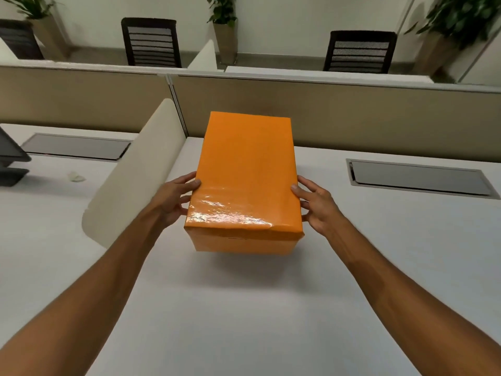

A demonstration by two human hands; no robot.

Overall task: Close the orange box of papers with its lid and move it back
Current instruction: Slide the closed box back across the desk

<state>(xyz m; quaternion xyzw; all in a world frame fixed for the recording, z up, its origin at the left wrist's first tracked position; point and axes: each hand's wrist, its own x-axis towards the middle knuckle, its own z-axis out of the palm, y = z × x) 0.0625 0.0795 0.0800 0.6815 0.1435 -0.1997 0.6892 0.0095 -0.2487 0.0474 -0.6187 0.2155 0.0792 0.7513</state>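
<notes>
The orange box (245, 242) stands on the white desk (217, 308) near the middle, its far end toward the beige partition. Its glossy orange lid (246, 172) sits flat on top and covers it fully; the papers inside are hidden. My left hand (173, 202) presses against the box's left side, thumb on the lid's edge. My right hand (317, 204) holds the right side the same way. Both hands grip the box between them near its front end.
A cream curved divider (135, 172) rises just left of the box. The beige partition wall (352, 115) runs behind it. A grey cable hatch (420, 177) lies in the desk at the right, another hatch (76, 146) at the left. A dark monitor base (10, 161) sits far left.
</notes>
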